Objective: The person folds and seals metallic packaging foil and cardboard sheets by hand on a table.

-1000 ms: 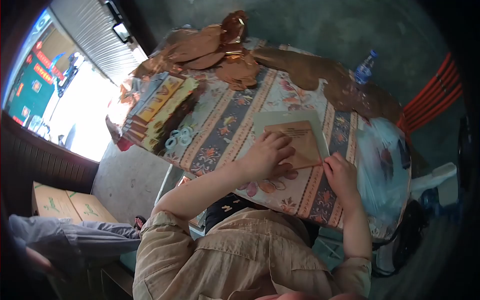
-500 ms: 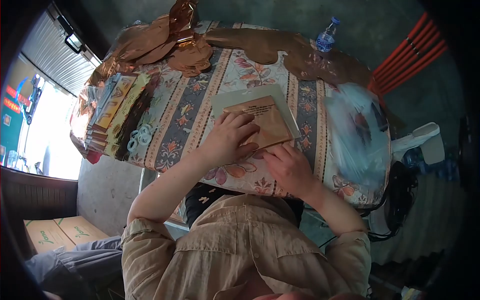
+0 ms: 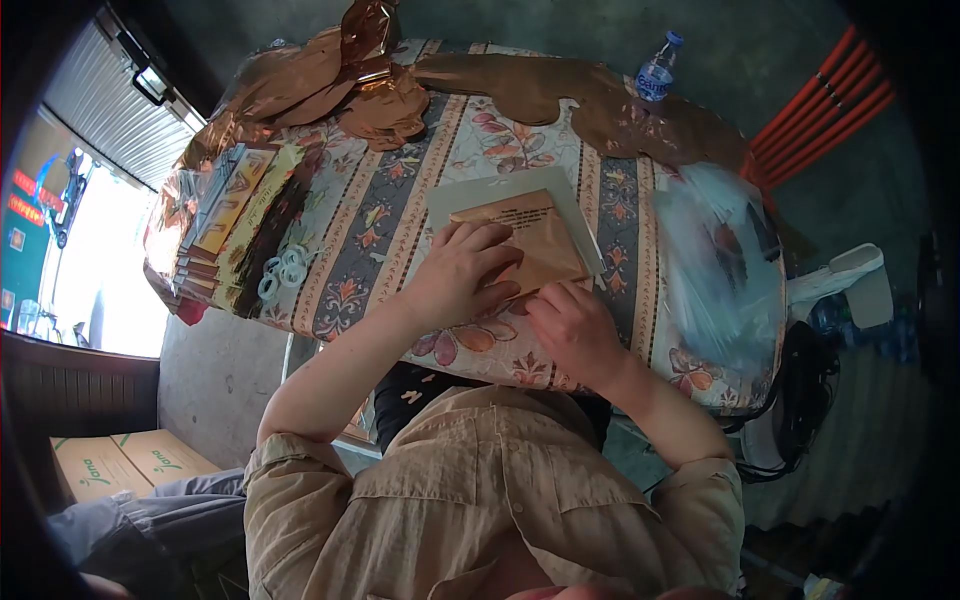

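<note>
A folded copper-coloured foil balloon [image 3: 548, 250] with small dark print lies on a pale flat card or sleeve [image 3: 480, 192] in front of me. My left hand [image 3: 462, 272] rests over its left side, fingers bent and apart, with the thumb along the lower edge. At the near edge, my right hand [image 3: 575, 325] has its fingertips pinched together on the foil, close to the left thumb. A small brownish bit shows between the two hands; its shape is too small to make out.
Copper foil balloons [image 3: 380, 110] spread along the far edge, near a water bottle [image 3: 657, 70]. Packaged items [image 3: 235, 210] and white rings [image 3: 285, 270] lie left. A clear plastic bag [image 3: 715, 270] lies right. Orange poles [image 3: 820, 105] stand beyond; cartons [image 3: 130, 462] sit lower left.
The view has shifted very slightly. My right fingers have drawn in a little at the foil's near edge; the left hand keeps its place.
</note>
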Available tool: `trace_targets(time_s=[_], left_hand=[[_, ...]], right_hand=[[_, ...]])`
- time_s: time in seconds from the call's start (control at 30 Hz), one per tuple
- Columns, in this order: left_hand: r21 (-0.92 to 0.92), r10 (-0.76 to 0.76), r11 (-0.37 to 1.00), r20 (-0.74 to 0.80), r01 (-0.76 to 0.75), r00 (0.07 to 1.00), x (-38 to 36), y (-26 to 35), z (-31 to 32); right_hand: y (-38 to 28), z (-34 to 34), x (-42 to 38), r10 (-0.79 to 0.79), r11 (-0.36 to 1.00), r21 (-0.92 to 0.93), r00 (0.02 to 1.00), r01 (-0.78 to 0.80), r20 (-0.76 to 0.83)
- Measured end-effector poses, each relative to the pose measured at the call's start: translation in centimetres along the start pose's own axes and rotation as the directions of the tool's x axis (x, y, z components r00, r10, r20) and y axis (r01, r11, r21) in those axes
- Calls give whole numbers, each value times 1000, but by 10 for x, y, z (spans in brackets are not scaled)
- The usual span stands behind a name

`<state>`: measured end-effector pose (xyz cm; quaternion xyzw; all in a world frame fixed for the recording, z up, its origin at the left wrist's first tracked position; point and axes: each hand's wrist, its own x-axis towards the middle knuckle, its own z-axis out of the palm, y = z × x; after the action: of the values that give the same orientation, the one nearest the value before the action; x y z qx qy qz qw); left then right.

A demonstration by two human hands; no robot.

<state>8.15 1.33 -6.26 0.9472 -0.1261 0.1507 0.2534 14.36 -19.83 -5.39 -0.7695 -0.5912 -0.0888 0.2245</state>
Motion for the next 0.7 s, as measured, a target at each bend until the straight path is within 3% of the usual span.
trace_targets(time_s=[0.13,0.2,0.33,0.43,0.5,0.53,0.63,0.67,0.7], left_hand=[[-5,-4,1000,10,4,1000,0,0,-2],[-3,-19,1000,20,19,1000,0,1,-2],[-32,-31,999,19,31,999,0,-1,1],[-33,-59,998,39,60,998,0,2,-1],[-30,-57,998,36,58,998,2,3,-1],[-32,-62,997,36,63,997,1,3,-2],[-49,-79,995,68,82,995,2,4,-4],[-52,-72,996,66,76,995,2,4,-4],[-54,-73,996,63,76,995,2,3,-4]], right_hand=[[2,-1,4,-16,1000,3,999,16,48],[1,-2,9,-95,971,-208,987,120,127],[10,-6,10,-199,951,-201,963,235,184],[14,-9,8,-266,948,-144,955,284,128],[14,-10,-3,-270,963,31,962,268,48],[14,-15,-11,-269,963,28,962,267,45],[12,-42,-43,23,894,443,993,-71,112],[12,-54,-56,140,818,540,979,-198,147],[13,-71,-72,239,663,640,920,-389,311]])
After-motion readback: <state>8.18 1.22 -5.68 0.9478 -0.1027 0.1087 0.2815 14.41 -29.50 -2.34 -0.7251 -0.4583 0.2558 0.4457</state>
